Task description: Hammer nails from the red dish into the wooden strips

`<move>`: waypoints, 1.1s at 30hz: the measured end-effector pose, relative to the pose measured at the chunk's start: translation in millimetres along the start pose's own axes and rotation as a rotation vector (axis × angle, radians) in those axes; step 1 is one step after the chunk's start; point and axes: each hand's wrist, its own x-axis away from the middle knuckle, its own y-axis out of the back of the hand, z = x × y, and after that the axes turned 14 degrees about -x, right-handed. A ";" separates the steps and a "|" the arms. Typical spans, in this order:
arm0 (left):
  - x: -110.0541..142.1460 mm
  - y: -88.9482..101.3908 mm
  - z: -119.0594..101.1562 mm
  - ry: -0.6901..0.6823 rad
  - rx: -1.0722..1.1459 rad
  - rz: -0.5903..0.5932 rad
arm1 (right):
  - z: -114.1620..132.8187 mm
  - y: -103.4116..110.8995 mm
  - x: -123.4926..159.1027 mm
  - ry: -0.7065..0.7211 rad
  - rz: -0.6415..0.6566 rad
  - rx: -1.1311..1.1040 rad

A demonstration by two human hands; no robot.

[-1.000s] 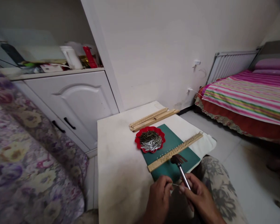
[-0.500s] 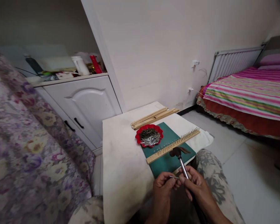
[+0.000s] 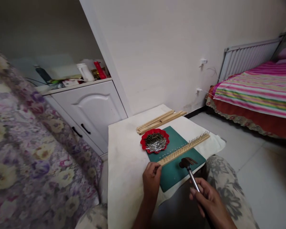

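Note:
My left hand (image 3: 151, 180) is closed in a pinch at the near end of a wooden strip (image 3: 184, 148) studded with a row of nails; what it pinches is too small to make out. The strip lies slantwise across a green mat (image 3: 178, 159) on a white table (image 3: 124, 165). My right hand (image 3: 208, 198) grips the metal handle of a small hammer (image 3: 187, 165), whose dark head hovers over the mat just right of the strip. A red scalloped dish (image 3: 154, 141) full of loose nails sits at the mat's far corner.
More wooden strips (image 3: 160, 121) lie at the table's far edge. A white cabinet (image 3: 90, 111) with clutter on top stands behind, a floral-covered sofa (image 3: 26, 136) at left, a striped bed (image 3: 257, 95) and radiator (image 3: 248, 57) at right. My knee (image 3: 219, 171) is below the table edge.
My hands were together near the hammer handle, the left passing a nail. The left hand has since moved forward-left to the strip's near end; the right keeps the hammer.

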 end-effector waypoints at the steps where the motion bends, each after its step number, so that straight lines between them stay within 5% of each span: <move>1: -5.6 -2.2 2.5 -0.019 -0.045 -0.003 | -0.8 0.4 -0.2 -0.005 0.001 0.002; 21: -18.2 -21.7 15.3 -0.059 -0.326 0.028 | 6.2 -3.5 -3.8 -0.091 -0.039 0.006; 29: -17.1 -25.7 18.6 -0.049 -0.334 0.029 | 20.8 -15.9 -24.4 -0.110 0.188 0.116; 33: -16.0 -25.5 17.5 -0.043 -0.328 0.030 | 31.0 -32.2 -36.0 -0.009 0.256 0.217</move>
